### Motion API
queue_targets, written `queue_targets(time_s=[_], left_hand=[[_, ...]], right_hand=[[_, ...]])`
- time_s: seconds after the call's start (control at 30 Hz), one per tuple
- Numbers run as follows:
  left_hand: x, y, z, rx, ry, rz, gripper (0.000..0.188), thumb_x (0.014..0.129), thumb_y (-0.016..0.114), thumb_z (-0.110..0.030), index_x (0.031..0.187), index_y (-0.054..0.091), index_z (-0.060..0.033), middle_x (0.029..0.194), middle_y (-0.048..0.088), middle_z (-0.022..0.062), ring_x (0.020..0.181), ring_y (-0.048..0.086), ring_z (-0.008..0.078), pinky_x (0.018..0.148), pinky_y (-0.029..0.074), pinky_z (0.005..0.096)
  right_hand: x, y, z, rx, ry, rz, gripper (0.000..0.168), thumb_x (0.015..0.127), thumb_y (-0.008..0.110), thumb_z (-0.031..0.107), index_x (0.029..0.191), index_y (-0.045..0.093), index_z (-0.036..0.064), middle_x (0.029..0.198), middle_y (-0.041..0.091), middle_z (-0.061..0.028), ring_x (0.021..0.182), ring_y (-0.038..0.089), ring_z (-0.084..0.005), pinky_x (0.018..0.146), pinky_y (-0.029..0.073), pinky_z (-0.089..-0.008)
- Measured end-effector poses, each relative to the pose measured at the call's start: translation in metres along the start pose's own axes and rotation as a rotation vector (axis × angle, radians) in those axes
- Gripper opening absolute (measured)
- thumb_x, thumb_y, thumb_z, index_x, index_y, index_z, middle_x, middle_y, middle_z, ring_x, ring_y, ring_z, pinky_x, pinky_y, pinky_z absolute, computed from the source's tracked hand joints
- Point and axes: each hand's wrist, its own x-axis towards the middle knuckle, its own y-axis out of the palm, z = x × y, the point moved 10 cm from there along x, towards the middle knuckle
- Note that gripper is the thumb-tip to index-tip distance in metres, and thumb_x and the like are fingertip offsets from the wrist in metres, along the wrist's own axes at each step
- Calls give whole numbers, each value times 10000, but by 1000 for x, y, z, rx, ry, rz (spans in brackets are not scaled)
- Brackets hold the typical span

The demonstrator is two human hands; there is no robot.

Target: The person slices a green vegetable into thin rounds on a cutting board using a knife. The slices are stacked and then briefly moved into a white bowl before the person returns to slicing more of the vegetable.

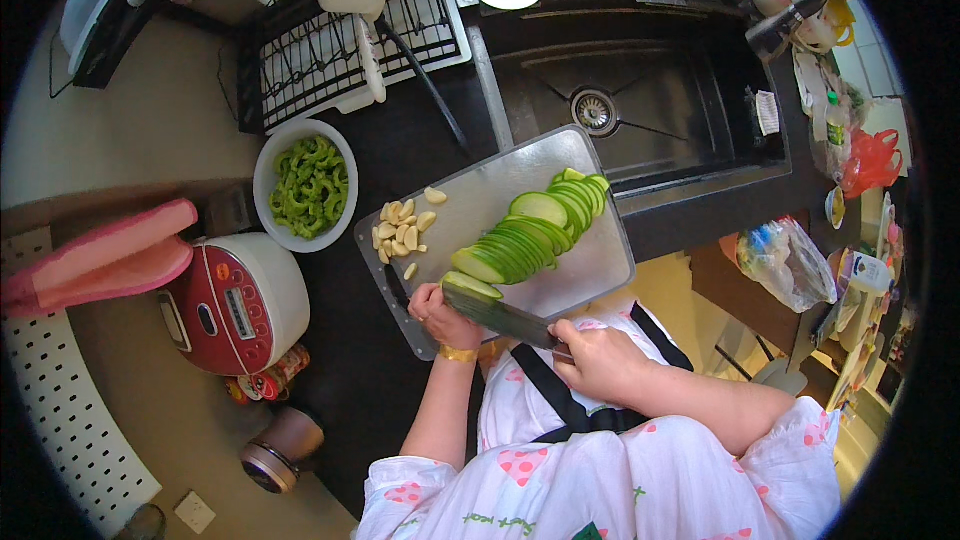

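My right hand (pixel 604 360) grips the handle of a kitchen knife (pixel 501 315), its broad blade pointing left towards my left hand. With bent fingers, my left hand (pixel 446 319) presses at the end of a green vegetable, perhaps a zucchini, beside the blade; the blade partly hides that piece. Overlapping green slices (pixel 517 247) run in a row up and right across the metal-faced cutting board (pixel 600 270). Peeled garlic cloves (pixel 401 229) are heaped on the board's left part. A white bowl (pixel 262 187) of cut green vegetable pieces stands left of the board.
Beyond the board are a dark sink (pixel 675 142) and a dish rack (pixel 457 37). A red and white rice cooker (pixel 277 300) stands at left, with jars and a brownish flask (pixel 281 450) nearby. At right are plastic bags (pixel 787 270) and a brown surface.
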Motion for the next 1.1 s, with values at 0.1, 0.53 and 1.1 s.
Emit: queue_targets(time_s=[0.1, 0.53, 1.1], left_hand=[[-3, 4, 4, 40, 3, 44, 505, 746, 736, -235, 1150, 470, -94, 1112, 469, 130, 1052, 464, 326, 910, 337, 459], [1, 3, 1, 44, 3, 41, 604, 693, 775, -302, 1174, 471, -100, 1084, 490, 129, 1048, 477, 327, 914, 336, 455], [-10, 9, 13, 32, -56, 33, 564, 868, 587, -534, 1190, 485, -81, 1198, 480, 154, 1113, 459, 356, 968, 335, 505]], right_hand=[[-2, 2, 2, 4, -14, 24, 308, 888, 604, 248, 1089, 483, 47, 716, 664, -214, 670, 662, -411, 597, 529, -506], [3, 5, -1, -40, 20, 89, 340, 872, 620, 228, 1124, 490, 42, 736, 671, -204, 690, 672, -401, 627, 543, -490], [37, 6, 7, 43, 71, 101, 283, 863, 612, 200, 1024, 484, 6, 738, 652, -270, 727, 653, -461, 667, 522, -554]])
